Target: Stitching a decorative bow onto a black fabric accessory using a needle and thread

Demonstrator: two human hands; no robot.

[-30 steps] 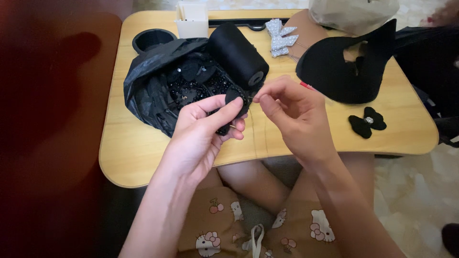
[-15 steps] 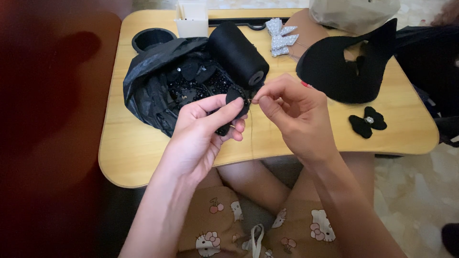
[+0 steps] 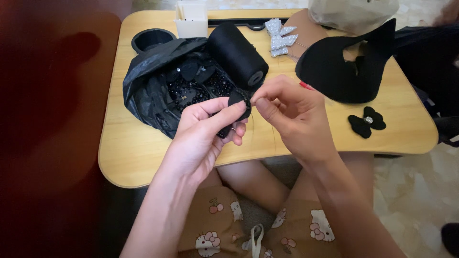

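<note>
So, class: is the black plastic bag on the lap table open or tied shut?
Open. The black plastic bag has its mouth spread wide, showing the beads and dark pieces inside.

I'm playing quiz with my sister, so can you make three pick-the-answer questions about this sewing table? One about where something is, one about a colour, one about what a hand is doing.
1. Where does the finished black bow lie?
A) right side of the table
B) inside the plastic bag
C) on the floor

2. What colour is the big thread spool?
A) white
B) black
C) red

3. What is the left hand doing?
A) lying flat, empty
B) pinching a small black fabric piece
C) lifting the spool

Answers: 1 A, it rests on bare wood at the right. 2 B, the spool is all black. 3 B, thumb and fingers grip the piece.
</note>
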